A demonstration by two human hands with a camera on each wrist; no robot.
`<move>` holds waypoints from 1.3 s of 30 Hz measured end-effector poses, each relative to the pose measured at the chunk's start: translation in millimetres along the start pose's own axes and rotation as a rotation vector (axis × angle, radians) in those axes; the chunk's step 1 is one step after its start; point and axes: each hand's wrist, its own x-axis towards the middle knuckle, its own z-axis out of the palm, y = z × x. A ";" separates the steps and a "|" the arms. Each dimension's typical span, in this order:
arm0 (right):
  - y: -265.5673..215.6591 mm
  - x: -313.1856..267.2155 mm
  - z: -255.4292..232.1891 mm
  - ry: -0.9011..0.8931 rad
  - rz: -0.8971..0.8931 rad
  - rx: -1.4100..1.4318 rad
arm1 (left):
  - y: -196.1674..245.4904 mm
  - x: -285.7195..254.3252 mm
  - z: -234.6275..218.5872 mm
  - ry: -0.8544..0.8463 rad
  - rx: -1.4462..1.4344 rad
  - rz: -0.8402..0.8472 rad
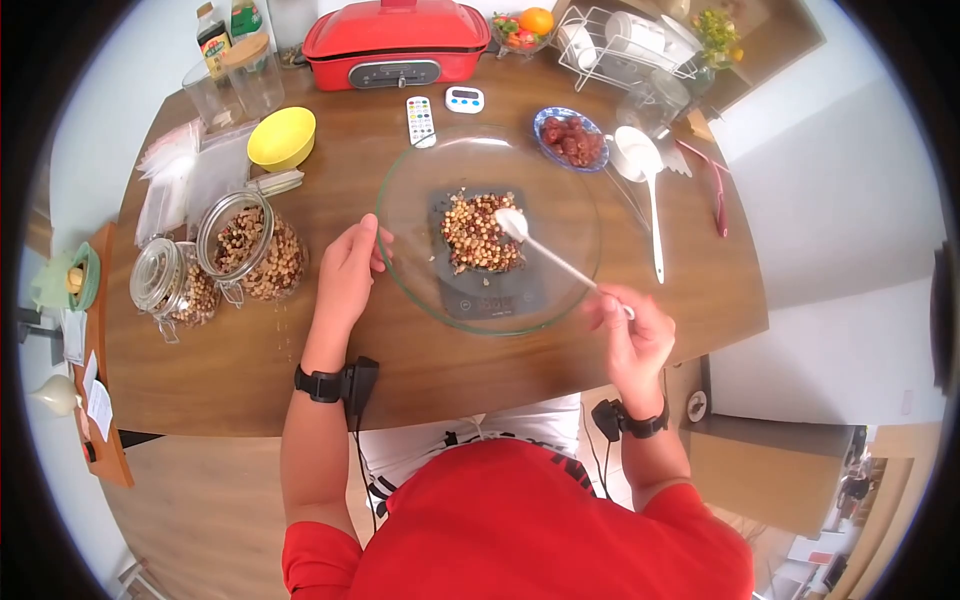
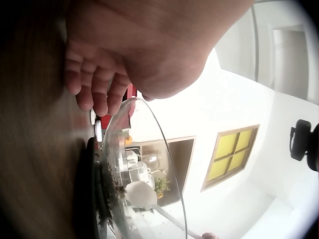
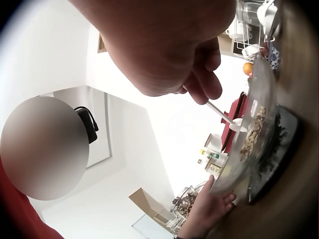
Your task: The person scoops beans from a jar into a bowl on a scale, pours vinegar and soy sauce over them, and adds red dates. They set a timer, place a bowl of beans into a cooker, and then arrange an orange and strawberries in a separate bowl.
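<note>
Under the bowl, the scale is partly hidden by the grains; its readout is too small to read. Right of the bowl, the right hand covers part of the handle of the spoon. Beyond the bowl, digits on the timer are illegible. In the left wrist view, the table beside the bowl is blurred.
</note>
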 end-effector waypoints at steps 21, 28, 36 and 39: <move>-4.3 3.1 -4.2 -0.067 0.032 0.082 | 7.6 -4.1 1.7 0.003 -0.011 0.020; -3.7 -2.1 1.3 -0.245 -0.075 -0.105 | -2.0 0.6 -0.6 -0.029 0.036 0.055; 12.1 1.0 -2.7 0.079 0.123 0.042 | -0.4 -0.3 -0.5 -0.023 0.035 0.054; 15.3 1.4 -4.7 0.134 0.146 0.031 | 0.3 -0.6 -0.9 -0.027 0.032 0.057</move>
